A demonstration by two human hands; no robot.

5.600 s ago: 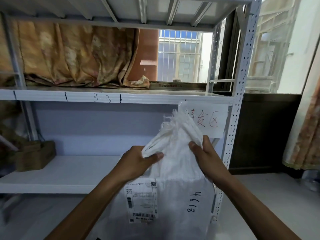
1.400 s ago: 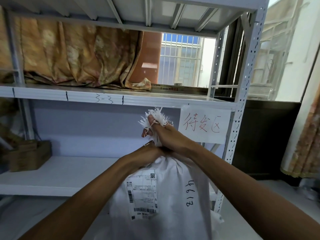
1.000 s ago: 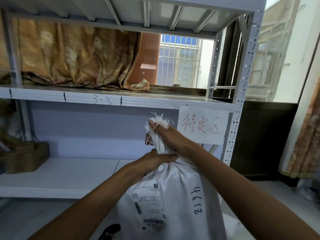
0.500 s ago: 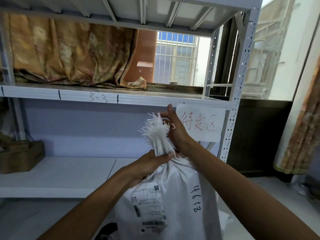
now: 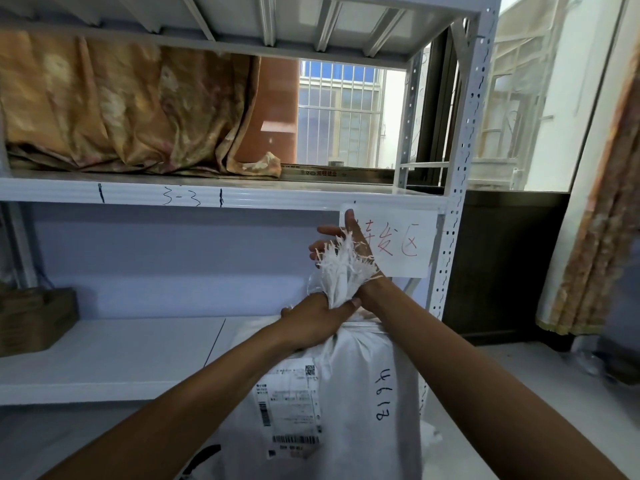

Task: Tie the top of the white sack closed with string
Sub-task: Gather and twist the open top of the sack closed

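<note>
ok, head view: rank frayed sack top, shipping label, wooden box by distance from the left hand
1. Frayed sack top: just above the left hand gripping its neck.
2. Shipping label: below, on the white sack.
3. Wooden box: far left, on the shelf.

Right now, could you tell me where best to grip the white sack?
Grip the white sack's gathered neck just under the frayed tuft, where the left hand circles it: the cloth bunches narrow there. Come from the left, since the right hand stands open behind the tuft.

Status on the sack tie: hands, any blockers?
Left hand grips gathered neck of white woven sack. Right hand fingers spread behind frayed top. String too thin to confirm. Nothing blocking.
</note>
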